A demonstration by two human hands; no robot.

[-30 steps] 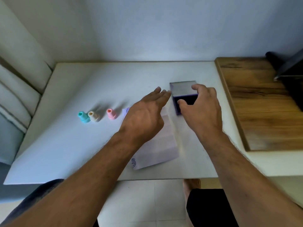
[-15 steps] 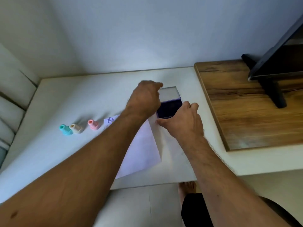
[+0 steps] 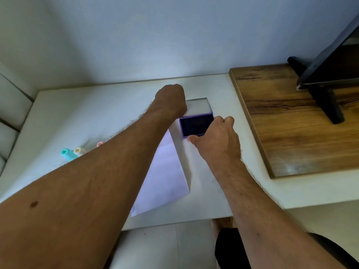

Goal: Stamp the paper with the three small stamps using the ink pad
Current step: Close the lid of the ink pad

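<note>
The purple ink pad (image 3: 195, 126) lies open on the white table, its dark pad facing up. Its clear lid (image 3: 199, 106) is folded back behind it. My left hand (image 3: 170, 100) is curled at the lid's left edge, fingers hidden under the knuckles. My right hand (image 3: 217, 138) pinches the pad's base at its front right corner. The white paper (image 3: 165, 177) lies in front of the pad, partly under my left forearm, with a blue print near its front corner. At the left stand the teal stamp (image 3: 67, 153), the cream stamp (image 3: 79, 151) and the pink stamp (image 3: 99, 144), the pink one mostly hidden.
A wooden board (image 3: 291, 123) covers the table's right side and carries a black monitor (image 3: 330, 74) on a stand. The wall runs close behind the table (image 3: 87, 113). A cushioned edge sits at the far left. My bare foot shows below the front edge.
My left hand moved from above the paper to the lid's left edge and curled. My right hand slid to the pad's front right corner. The view tilted up and nearer.
</note>
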